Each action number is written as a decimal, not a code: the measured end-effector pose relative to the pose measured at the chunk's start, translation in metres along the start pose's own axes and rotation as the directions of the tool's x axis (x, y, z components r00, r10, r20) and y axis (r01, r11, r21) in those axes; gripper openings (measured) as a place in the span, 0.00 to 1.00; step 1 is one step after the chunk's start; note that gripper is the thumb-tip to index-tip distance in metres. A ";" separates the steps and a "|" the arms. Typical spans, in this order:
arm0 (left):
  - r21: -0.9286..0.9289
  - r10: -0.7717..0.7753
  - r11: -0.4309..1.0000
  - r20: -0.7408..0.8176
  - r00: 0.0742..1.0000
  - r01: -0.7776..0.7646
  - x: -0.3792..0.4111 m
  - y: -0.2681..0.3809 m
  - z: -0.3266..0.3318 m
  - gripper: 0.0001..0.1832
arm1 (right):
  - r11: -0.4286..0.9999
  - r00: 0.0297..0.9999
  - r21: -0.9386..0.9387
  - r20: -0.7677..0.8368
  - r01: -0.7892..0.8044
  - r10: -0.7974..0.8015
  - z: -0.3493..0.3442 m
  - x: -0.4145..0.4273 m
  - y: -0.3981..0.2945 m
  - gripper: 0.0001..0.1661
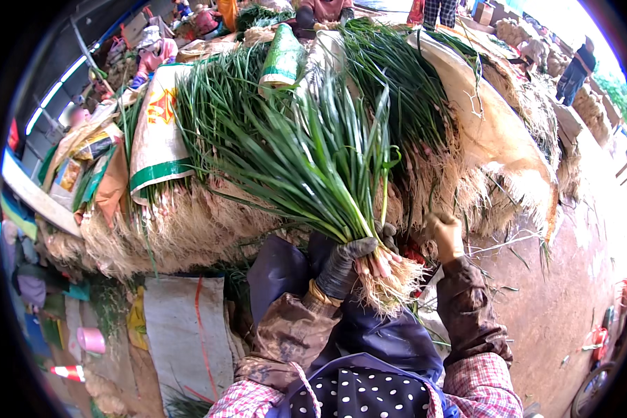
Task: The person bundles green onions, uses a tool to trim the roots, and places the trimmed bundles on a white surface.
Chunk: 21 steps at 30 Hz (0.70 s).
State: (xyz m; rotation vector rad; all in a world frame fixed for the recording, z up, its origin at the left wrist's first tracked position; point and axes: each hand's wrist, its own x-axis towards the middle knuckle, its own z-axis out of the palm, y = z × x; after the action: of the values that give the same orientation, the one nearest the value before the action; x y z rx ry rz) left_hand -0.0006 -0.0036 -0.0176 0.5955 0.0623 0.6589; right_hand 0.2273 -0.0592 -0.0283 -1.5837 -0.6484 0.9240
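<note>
My left hand (347,261), in a dirty dark glove, grips a bunch of green leafy allium plants (339,204) just above their pinkish bulbs. The pale roots (392,290) hang to the lower right of that hand, over my lap, while the long leaves fan up and left. My right hand (443,235), in a tan glove, is raised to the right of the bunch with its fingers curled; whether it pinches anything is not clear. Behind both lies a long heap of similar plants (209,219), roots towards me, partly under woven sacks (159,130).
A pale sack (486,115) drapes over the heap at the right. Brown ground (548,292) with leaf scraps extends beside me. At the left lie a white sheet (180,334), a pink roll (91,339) and a red-and-white cone (68,372). Several people are beyond the heap; one person (577,70) stands at upper right.
</note>
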 end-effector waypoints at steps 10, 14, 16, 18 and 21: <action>0.078 -0.082 0.992 -0.213 0.974 0.101 -0.004 0.003 0.004 0.17 | 0.277 0.810 -0.921 0.067 0.275 -0.582 0.039 0.002 -0.058 0.16; 0.101 -0.103 0.985 -0.309 0.946 0.140 0.001 0.004 0.019 0.16 | 0.132 0.511 -0.838 0.190 0.529 -0.838 0.037 0.042 -0.085 0.13; 0.130 -0.066 0.985 -0.310 0.948 0.111 -0.003 0.003 0.014 0.15 | 0.178 0.553 -0.818 0.193 0.547 -0.811 0.041 0.037 -0.080 0.13; 0.183 -0.062 0.977 -0.264 0.963 0.113 -0.002 0.003 0.004 0.15 | 0.206 0.583 -0.809 0.196 0.551 -0.789 0.045 0.011 -0.066 0.10; 0.198 -0.072 0.973 -0.235 0.969 0.121 -0.003 0.001 0.001 0.15 | 0.072 0.527 -0.798 0.323 0.598 -0.786 0.043 -0.030 -0.037 0.07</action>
State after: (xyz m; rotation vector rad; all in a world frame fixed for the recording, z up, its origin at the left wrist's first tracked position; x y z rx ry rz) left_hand -0.0035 -0.0055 -0.0166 0.7147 0.3767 0.6268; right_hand 0.1776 -0.0518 0.0118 -1.7799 -1.7481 -0.4861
